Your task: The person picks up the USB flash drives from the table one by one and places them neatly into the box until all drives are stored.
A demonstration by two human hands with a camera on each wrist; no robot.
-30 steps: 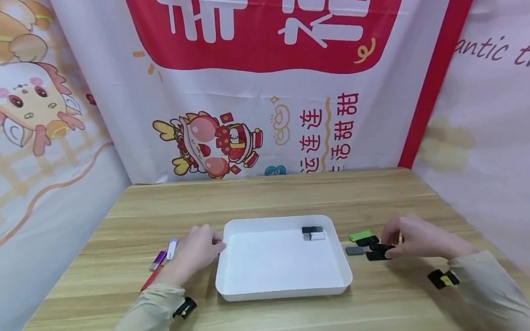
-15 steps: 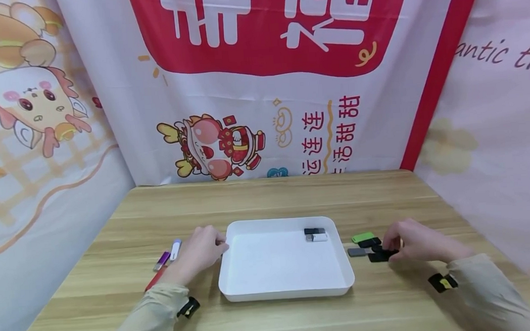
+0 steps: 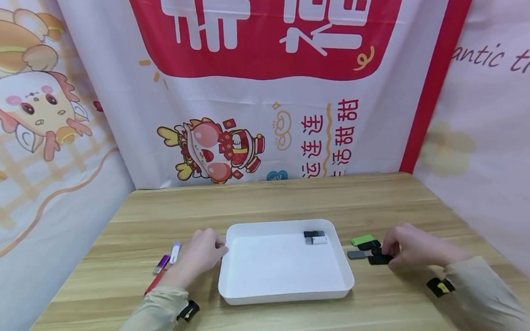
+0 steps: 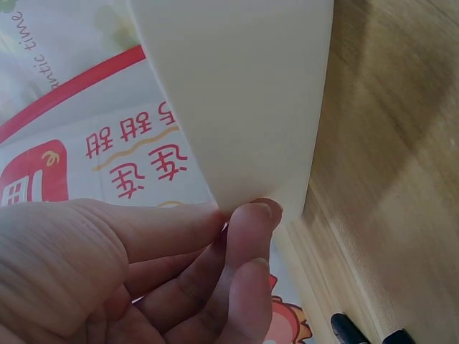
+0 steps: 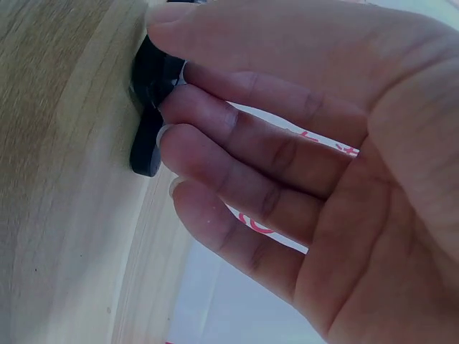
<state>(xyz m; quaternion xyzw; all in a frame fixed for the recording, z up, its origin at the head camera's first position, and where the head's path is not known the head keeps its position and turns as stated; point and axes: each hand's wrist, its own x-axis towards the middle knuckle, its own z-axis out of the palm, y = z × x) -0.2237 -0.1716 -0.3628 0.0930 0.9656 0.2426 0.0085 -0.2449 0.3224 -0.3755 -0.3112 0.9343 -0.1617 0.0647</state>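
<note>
My left hand (image 3: 203, 251) pinches the left wall of a white tray (image 3: 287, 296) between thumb and fingers; the left wrist view shows the tray's outer side (image 4: 244, 93) right at the fingertips. Two USB flash drives lie inside the tray at the far right, a black one (image 3: 313, 234) and a white one (image 3: 316, 240). To the right of the tray, my right hand (image 3: 413, 246) reaches down to a cluster of black USB flash drives (image 3: 380, 260). In the right wrist view its thumb and fingertips are at the black drives (image 5: 147, 143); I cannot tell whether they grip one.
A green USB drive (image 3: 362, 239) and a grey one (image 3: 356, 254) lie in the right cluster. Beside my left forearm are a purple drive (image 3: 161, 263), a white and lilac drive (image 3: 175, 252) and a red one (image 3: 155, 282). Printed cloths (image 3: 260, 95) surround the wooden table (image 3: 267, 201).
My right hand has come down slightly onto the black USB flash drives. My left hand stays at the tray's left wall, and the drives in the tray have not moved.
</note>
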